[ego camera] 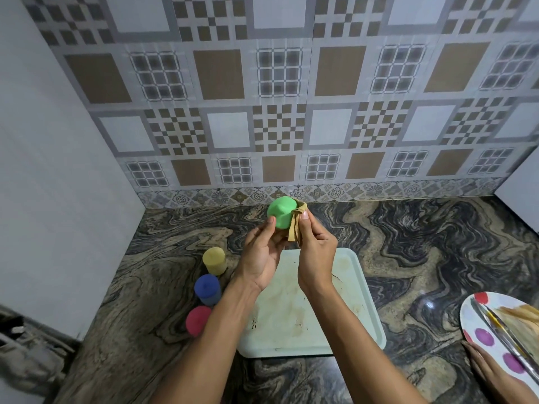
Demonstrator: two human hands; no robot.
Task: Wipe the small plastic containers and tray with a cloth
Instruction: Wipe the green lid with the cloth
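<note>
Red container [198, 320], blue container [207, 289], yellow container [214, 260]: these stand in a row on the desk [423, 243], just left of the tray; we cannot tell whether they are wiped.

Left hand [259, 258]: its fingers curl round the green container [281, 212], holding it in the air above the tray's far edge. We would turn it slowly in this grip so that every face meets the cloth.

Cloth [296, 228]: a tan folded strip lying against the green container's right side.

Right hand [316, 258]: it pinches the cloth onto the container. We would keep firm pressure, follow the wall round, then work a fold into the mouth, which is hidden from us.

Tray [353, 287]: pale and flat on the desk, with brown smears showing; best left for last.

Spotted plate [478, 322]: at the right edge, with another person's hand [490, 371] touching its near rim; no part of our wiping
</note>
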